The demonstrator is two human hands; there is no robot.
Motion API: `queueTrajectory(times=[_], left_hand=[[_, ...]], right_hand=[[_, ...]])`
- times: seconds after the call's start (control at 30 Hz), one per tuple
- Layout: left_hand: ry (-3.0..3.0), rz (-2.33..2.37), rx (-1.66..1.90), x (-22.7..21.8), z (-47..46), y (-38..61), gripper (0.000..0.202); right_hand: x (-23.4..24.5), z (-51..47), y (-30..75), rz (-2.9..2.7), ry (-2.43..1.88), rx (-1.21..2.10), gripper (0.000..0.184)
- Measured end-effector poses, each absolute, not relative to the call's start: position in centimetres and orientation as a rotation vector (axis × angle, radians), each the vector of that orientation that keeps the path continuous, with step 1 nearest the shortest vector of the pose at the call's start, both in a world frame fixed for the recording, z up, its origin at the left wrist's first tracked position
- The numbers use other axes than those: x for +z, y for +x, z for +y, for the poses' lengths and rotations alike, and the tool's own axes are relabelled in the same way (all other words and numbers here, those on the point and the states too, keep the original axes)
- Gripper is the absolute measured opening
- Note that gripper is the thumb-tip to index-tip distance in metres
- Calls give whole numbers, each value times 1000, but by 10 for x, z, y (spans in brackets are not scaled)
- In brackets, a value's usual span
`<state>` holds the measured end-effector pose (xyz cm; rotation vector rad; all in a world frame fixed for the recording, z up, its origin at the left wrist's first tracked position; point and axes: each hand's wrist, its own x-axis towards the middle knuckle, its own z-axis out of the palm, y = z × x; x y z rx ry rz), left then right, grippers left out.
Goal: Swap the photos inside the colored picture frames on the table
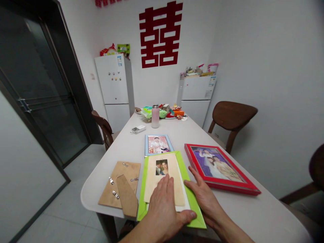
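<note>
A green photo frame point(186, 165) lies face down at the near edge of the table, with a cream sheet point(151, 182) and a white sheet inside it. On the cream sheet is a small photo point(162, 167) of two people. My left hand point(164, 206) presses flat on the cream sheet, fingers stretched out, thumb over the frame's lower right part. My right hand point(204, 195) grips the frame's right edge, its thumb on top; its other fingers are partly hidden. Left of the frame rests a brown backing board point(107, 194) with metal clips and a stand leg point(125, 194).
Beyond the green frame lies a blue photo frame point(146, 143); a red one point(234, 187) sits to the right. Farther back are a white device point(138, 129), a pink bottle point(155, 118) and a pile of snack packets point(162, 113). Wooden chairs point(234, 114) flank the table point(121, 148).
</note>
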<state>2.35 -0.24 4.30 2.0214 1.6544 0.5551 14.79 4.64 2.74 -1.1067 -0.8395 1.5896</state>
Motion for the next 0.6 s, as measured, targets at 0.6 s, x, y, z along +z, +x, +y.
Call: queueTrajectory(times=[0.6], left_hand=[[2171,1688,486,28,-1,18,82]], right_hand=[[10,54,151,-777,-930,1910,28]])
